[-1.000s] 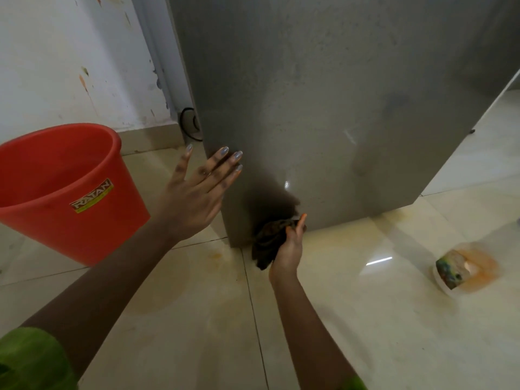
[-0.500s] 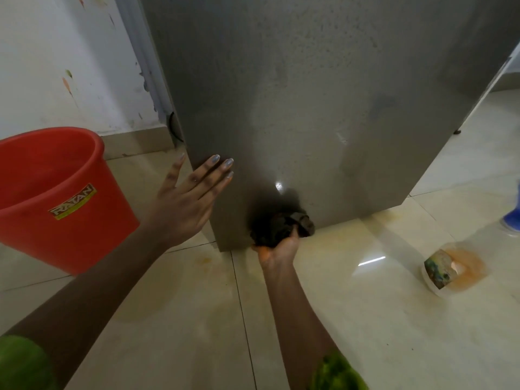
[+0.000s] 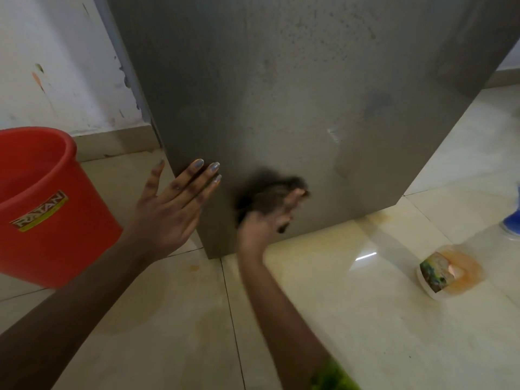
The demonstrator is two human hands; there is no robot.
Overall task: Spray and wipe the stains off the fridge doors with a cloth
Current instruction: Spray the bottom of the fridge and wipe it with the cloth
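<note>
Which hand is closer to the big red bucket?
Left. The left hand lies flat on the edge of the fridge door, beside the red bucket. The right hand holds the cloth farther along the door, away from the bucket.

Left hand (image 3: 168,209) splayed — right hand (image 3: 264,220) blurred

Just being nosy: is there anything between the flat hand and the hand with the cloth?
Only bare grey fridge door separates the left hand from the right hand holding the dark cloth, in the head view.

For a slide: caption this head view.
Right hand wipes fridge door with dark cloth; left hand touches its edge.
</note>
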